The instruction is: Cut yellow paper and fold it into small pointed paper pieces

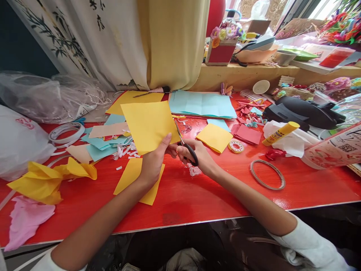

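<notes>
My left hand [153,162] pinches the lower edge of a yellow paper sheet [148,124] and holds it tilted above the red table [197,195]. My right hand [197,156] is closed through the black handles of a pair of scissors [186,145]. The blades point up and touch the sheet's right edge. Under my left wrist another yellow sheet [132,177] lies flat on the table. A smaller yellow square [214,137] lies just right of the scissors.
Light blue sheets [203,104], paper scraps, tape rolls [66,131], crumpled yellow paper [45,180], a pink cutout [25,218], a glue stick [280,133], a ring [267,174], a black stapler-like tool [304,111], plastic bags at left, a cluttered shelf behind.
</notes>
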The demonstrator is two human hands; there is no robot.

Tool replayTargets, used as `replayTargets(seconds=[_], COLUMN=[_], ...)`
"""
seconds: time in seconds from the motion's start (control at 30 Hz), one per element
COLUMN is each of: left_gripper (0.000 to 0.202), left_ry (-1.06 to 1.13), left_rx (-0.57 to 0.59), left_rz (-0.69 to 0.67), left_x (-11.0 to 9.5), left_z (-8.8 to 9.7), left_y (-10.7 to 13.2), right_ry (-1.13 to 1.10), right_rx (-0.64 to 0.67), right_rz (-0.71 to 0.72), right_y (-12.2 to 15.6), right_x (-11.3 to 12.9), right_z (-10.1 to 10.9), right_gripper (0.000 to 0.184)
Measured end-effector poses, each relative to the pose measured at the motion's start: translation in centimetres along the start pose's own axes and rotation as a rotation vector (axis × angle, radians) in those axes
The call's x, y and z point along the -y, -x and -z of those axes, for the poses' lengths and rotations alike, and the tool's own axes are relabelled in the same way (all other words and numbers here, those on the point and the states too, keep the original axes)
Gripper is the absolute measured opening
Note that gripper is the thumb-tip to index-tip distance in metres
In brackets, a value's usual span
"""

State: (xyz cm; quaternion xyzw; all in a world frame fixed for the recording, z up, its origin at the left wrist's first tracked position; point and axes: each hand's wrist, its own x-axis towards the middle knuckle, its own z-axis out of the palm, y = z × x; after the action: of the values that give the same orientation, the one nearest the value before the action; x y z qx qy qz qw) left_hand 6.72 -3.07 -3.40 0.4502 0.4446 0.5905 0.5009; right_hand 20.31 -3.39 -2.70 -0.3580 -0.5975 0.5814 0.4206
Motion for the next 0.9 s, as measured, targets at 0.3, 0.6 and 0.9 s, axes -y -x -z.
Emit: replayTargets(seconds=[0.3,0.6,0.9], left_gripper=[0.019,0.021,0.022], left_ry=[0.047,0.024,0.212], left_rx=[-0.043,-0.024,-0.104], left_rz=[-0.024,-0.032,0.064], left_x=[0.1,-0.1,-0.3], left_z=[-0.2,-0.2,0.4], left_y=[0.1,0.2,-0.9], right_ry=[-0.019,0.018,0.124], right_rx=[-0.01,-0.022,-0.231], right_rz=[0.021,0.035,0.061], right_y=[0.0,0.0,-0.4], right_x=[-0.4,-0.4,-0.8], right_z=[-0.2,-0.3,0.1], right_gripper=[0.037,0.035,0.034])
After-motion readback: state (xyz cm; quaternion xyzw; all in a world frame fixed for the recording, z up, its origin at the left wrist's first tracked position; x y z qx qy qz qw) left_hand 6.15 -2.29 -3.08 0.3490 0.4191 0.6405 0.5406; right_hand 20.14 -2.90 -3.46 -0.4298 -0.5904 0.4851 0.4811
